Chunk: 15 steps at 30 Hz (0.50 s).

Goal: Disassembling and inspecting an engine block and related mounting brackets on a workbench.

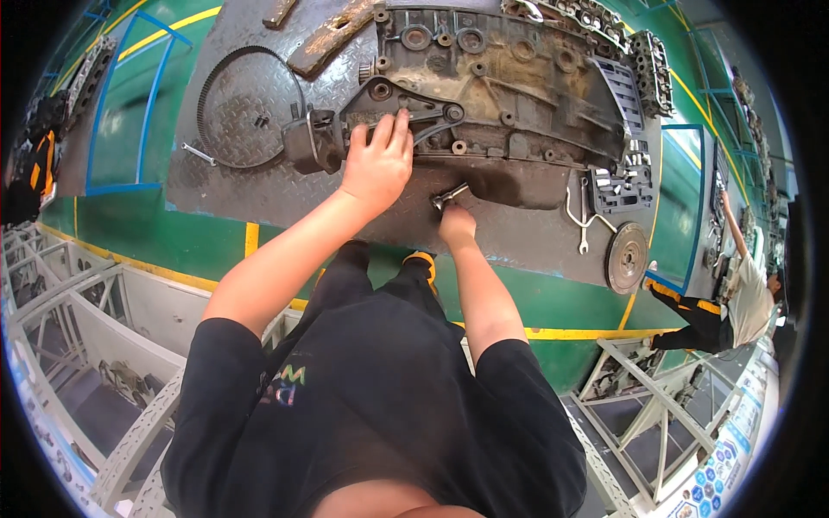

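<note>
A large dark, dirty engine block (535, 104) lies on the metal-topped bench in front of me. My left hand (380, 164) rests on the black bracket (423, 115) at the block's near left, with its fingers extended over it. Beside those fingers, a rounded mount-like part (309, 142) sits at the bracket's left end. Close to the bench's near edge, my right hand (458, 224) is closed around a ratchet wrench (451, 197). Its shiny metal end points up and right, apart from the block; the fingers hide the rest.
A toothed belt (207, 95) and a small bolt-like piece (199, 155) lie at the left. Wooden blocks (332, 39) are behind. On the right are a socket set case (622, 186), wrenches (584, 216) and a round flywheel-like disc (627, 257). Another person (747, 298) stands far right.
</note>
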{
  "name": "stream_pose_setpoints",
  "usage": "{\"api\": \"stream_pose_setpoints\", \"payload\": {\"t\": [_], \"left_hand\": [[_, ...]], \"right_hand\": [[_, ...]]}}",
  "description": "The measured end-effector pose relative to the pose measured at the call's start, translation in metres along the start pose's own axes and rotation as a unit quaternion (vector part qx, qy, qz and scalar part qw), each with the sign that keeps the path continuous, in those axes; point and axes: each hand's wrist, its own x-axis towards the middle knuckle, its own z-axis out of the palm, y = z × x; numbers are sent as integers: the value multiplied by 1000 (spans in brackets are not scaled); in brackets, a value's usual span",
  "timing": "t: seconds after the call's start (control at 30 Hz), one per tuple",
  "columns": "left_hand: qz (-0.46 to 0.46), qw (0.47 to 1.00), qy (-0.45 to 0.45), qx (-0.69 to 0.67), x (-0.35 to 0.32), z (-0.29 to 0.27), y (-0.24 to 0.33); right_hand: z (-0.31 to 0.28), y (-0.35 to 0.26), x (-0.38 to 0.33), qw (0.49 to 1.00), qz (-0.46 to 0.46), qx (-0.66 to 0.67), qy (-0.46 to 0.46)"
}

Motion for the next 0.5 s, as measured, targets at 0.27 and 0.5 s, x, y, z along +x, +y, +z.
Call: {"api": "stream_pose_setpoints", "payload": {"t": [0.27,0.5], "left_hand": [[11,1000,-3,-1,1,0,-2],[16,999,15,-29,-1,1,-6]], "right_hand": [[-35,4,-75,984,-24,152,90],[-180,32,-198,894,-75,390,208]]}}
